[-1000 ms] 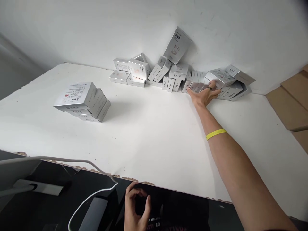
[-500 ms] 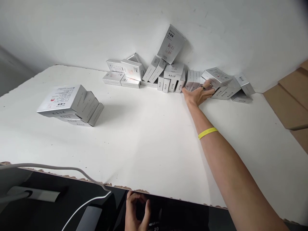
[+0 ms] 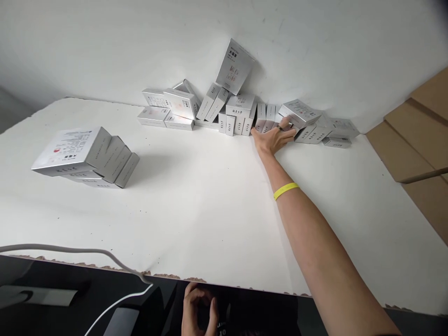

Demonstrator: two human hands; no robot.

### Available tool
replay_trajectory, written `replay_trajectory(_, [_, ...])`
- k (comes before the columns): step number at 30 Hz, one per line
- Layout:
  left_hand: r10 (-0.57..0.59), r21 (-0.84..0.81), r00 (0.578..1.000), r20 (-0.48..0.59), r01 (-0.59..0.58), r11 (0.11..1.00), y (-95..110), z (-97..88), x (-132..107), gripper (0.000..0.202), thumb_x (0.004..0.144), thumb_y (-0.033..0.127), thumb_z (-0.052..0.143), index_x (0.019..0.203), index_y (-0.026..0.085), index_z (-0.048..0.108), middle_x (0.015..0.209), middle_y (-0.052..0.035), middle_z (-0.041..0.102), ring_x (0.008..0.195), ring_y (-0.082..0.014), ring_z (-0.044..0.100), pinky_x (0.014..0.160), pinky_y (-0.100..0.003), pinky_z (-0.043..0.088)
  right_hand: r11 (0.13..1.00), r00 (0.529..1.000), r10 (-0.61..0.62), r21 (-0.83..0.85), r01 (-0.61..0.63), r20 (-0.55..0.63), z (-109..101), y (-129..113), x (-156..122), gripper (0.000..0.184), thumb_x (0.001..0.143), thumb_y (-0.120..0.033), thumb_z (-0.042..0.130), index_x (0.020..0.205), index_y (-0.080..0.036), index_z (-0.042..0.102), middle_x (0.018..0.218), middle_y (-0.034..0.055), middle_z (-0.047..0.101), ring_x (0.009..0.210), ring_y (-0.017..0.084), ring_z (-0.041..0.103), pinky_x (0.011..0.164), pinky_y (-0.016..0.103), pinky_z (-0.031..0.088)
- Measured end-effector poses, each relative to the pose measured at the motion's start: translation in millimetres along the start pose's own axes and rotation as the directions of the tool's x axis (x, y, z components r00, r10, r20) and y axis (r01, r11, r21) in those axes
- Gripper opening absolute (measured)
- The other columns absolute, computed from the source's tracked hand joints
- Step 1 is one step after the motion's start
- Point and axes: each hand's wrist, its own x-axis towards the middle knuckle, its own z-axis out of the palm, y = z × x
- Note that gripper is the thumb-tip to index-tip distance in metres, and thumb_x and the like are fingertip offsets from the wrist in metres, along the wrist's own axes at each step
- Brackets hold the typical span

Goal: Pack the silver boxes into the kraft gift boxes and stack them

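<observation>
- Along the back of the white table, right of its middle, at least three standing boxes turn their narrow printed ends to the table's near edge; their long axes run front to back.
- The right hand reaches over the table to this group, thumb and fingers spread wide around it and touching; how firmly it grips cannot be told. One dark ring and one yellow wristband are worn here.
- The left hand is below the table's near edge, loosely curled, with a gap between thumb and fingers.
- At the table's back, left of the right hand, four more narrow ends stand side by side under one flat box.
- Above them one leaning box tilts against the wall, broad face forward, long axis slanting up rightward.
- On the table's left half, four boxes form an uneven stack, lying flat, printed ends facing the near edge.
- All these are silvery, smooth, rectangular cartons with sharp corners.
- The table's near edge is chipped, showing rough brown board; a pale cable crosses it at the left.
- Brown cardboard lies at the table's right.
</observation>
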Motion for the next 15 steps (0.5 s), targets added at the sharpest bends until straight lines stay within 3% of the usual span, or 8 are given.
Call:
replay_trajectory(3, [0.012,0.033,1.0,-0.011,-0.011,0.999,1,4.7,-3,0.032,0.103,0.054,0.057,0.101,0.023,0.052,0.094,-0.0063,0.061,0.082,-0.0203,0.061,0.07,-0.031,0.05,0.999,0.999,-0.036,0.011,0.036,0.016,-1,3,-1,0.11,0.066,-0.046,0.085,0.152,-0.019,0.023,0.149,0.0219,0.02,0.138,0.039,0.034,0.122,0.057,0.032])
replay_trajectory(6, [0.028,0.082,1.0,-0.006,-0.028,0.996,2,9.4,-5,0.029,0.105,0.052,0.054,0.099,0.024,0.051,0.084,-0.0052,0.059,0.091,-0.0245,0.062,0.072,-0.032,0.049,0.997,0.997,-0.069,0.022,0.069,0.026,0,6,0,0.111,0.067,-0.045,0.084,0.154,-0.017,0.022,0.151,0.0229,0.017,0.134,0.037,0.041,0.122,0.054,0.034])
replay_trajectory(8, [0.033,0.099,0.999,-0.009,-0.032,0.995,4,11.2,-6,0.028,0.105,0.05,0.053,0.098,0.024,0.051,0.08,-0.0046,0.058,0.092,-0.0257,0.062,0.072,-0.033,0.049,0.996,0.996,-0.085,0.026,0.085,0.026,3,6,2,0.112,0.066,-0.043,0.084,0.156,-0.016,0.022,0.153,0.0235,0.015,0.138,0.038,0.038,0.123,0.054,0.032])
replay_trajectory(11, [0.031,0.085,0.999,-0.018,-0.03,0.996,5,10.9,-6,0.026,0.107,0.047,0.051,0.097,0.023,0.051,0.088,-0.006,0.06,0.08,-0.0217,0.06,0.068,-0.031,0.049,0.996,0.996,-0.088,0.028,0.088,0.023,5,2,6,0.111,0.066,-0.04,0.082,0.157,-0.018,0.021,0.154,0.0229,0.014,0.146,0.04,0.028,0.125,0.059,0.027])
replay_trajectory(13, [0.027,0.06,0.999,-0.016,-0.026,0.998,4,9.6,-7,0.026,0.106,0.046,0.052,0.096,0.023,0.052,0.096,-0.0074,0.062,0.076,-0.0193,0.059,0.067,-0.031,0.049,0.997,0.997,-0.076,0.028,0.075,0.028,4,-1,7,0.11,0.066,-0.038,0.081,0.157,-0.02,0.021,0.153,0.022,0.015,0.145,0.04,0.03,0.124,0.06,0.027])
replay_trajectory(15, [0.024,0.04,1.0,-0.012,-0.023,0.999,4,8.8,-9,0.027,0.105,0.047,0.054,0.095,0.022,0.052,0.1,-0.0089,0.063,0.083,-0.0212,0.063,0.07,-0.032,0.051,0.998,0.997,-0.064,0.03,0.063,0.044,0,-3,5,0.11,0.066,-0.037,0.081,0.157,-0.02,0.021,0.151,0.0216,0.016,0.142,0.04,0.034,0.122,0.059,0.03])
